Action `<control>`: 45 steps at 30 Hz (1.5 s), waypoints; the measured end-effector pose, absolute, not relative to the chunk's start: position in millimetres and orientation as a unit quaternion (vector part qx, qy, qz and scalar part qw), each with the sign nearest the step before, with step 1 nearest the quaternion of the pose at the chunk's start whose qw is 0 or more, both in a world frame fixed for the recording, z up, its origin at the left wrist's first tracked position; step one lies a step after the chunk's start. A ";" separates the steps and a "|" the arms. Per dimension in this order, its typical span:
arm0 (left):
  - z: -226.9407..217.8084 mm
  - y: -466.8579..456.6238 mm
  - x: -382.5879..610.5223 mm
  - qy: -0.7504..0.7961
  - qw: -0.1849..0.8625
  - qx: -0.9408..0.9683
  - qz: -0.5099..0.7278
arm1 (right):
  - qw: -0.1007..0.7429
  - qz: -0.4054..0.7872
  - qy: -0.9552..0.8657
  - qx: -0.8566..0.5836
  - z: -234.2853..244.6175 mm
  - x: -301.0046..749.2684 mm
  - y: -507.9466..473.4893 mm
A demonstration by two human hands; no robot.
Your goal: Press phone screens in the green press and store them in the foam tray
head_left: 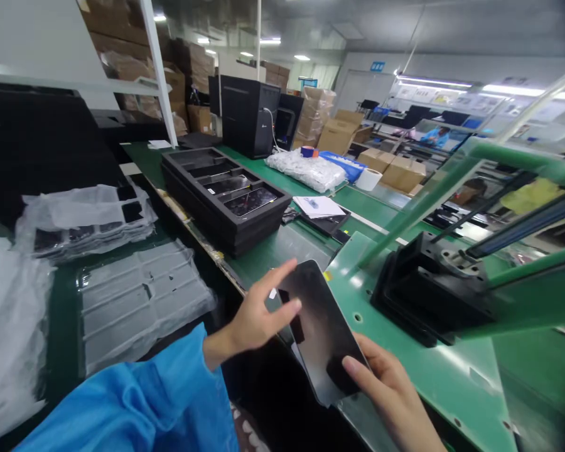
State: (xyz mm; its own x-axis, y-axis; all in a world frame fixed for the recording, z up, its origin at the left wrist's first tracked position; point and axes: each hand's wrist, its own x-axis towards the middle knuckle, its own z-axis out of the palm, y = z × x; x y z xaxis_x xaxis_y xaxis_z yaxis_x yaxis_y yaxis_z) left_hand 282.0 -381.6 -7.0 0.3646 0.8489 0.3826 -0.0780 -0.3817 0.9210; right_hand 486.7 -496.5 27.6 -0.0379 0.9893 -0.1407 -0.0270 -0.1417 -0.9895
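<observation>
One dark tablet (319, 328) sits in the right hand (386, 373), gripped near its lower end, with the left hand (255, 317), thumb and forefinger parted, at its upper end; handling looks unfinished, and more screens (252, 202) lie in the black tray (202, 198) beyond the left hand.

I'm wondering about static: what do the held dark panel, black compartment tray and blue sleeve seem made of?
Dark panel: probably glossy glass; its surface carries reflections.
Black tray: likely matte foam, or plastic, with thick, shineless walls.
Blue sleeve: soft fabric, perhaps synthetic; its folds gleam.
</observation>
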 end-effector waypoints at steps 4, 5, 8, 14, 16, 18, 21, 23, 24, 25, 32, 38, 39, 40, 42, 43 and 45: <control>12.0 -338.5 283.7 0.257 0.581 0.625 0.454 | 0.408 0.564 -0.493 -0.522 40.5 517.6 -483.0; 16.6 -330.7 285.9 0.238 0.601 0.633 0.427 | 0.398 0.564 -0.501 -0.522 42.1 526.2 -477.0; 26.9 -313.4 294.4 0.179 0.641 0.664 0.340 | 0.391 0.544 -0.507 -0.543 42.0 549.4 -458.6; 19.0 -292.3 316.0 0.110 0.733 0.636 0.217 | 0.433 0.536 -0.433 -0.581 29.3 567.5 -444.2; 13.1 -291.2 321.1 0.122 0.737 0.623 0.231 | 0.437 0.536 -0.430 -0.581 26.9 568.9 -445.8; 9.5 -292.5 324.0 0.134 0.740 0.606 0.257 | 0.438 0.536 -0.433 -0.578 26.0 570.9 -448.1; 8.8 -295.9 324.3 0.137 0.737 0.594 0.293 | 0.427 0.531 -0.447 -0.580 26.5 574.2 -451.1; 10.0 -297.9 322.6 0.136 0.719 0.606 0.312 | 0.420 0.527 -0.445 -0.591 27.2 575.2 -452.0; 10.9 -298.9 321.3 0.135 0.710 0.615 0.315 | 0.419 0.524 -0.440 -0.597 27.6 575.2 -452.1; 11.8 -299.8 319.8 0.136 0.702 0.624 0.316 | 0.421 0.521 -0.435 -0.602 27.8 575.0 -451.9; 18.7 -306.7 305.5 0.112 0.634 0.708 0.290 | 0.431 0.527 -0.458 -0.572 23.8 578.9 -449.4; 21.2 -323.4 288.1 0.134 0.449 0.811 0.351 | 0.427 0.537 -0.481 -0.546 23.7 578.7 -448.0; 20.4 -327.2 285.4 0.135 0.412 0.826 0.360 | 0.431 0.533 -0.486 -0.542 24.0 577.7 -447.4; 19.0 -331.2 283.1 0.130 0.373 0.841 0.369 | 0.434 0.528 -0.492 -0.539 24.1 576.8 -446.9; 14.2 -339.0 279.8 0.110 0.288 0.865 0.395 | 0.437 0.523 -0.498 -0.536 23.2 575.9 -446.3; 11.3 -342.9 278.9 0.102 0.239 0.874 0.410 | 0.438 0.524 -0.498 -0.534 22.4 575.9 -446.2; 6.2 -350.8 277.8 0.097 0.133 0.886 0.434 | 0.443 0.529 -0.494 -0.530 20.4 576.4 -446.3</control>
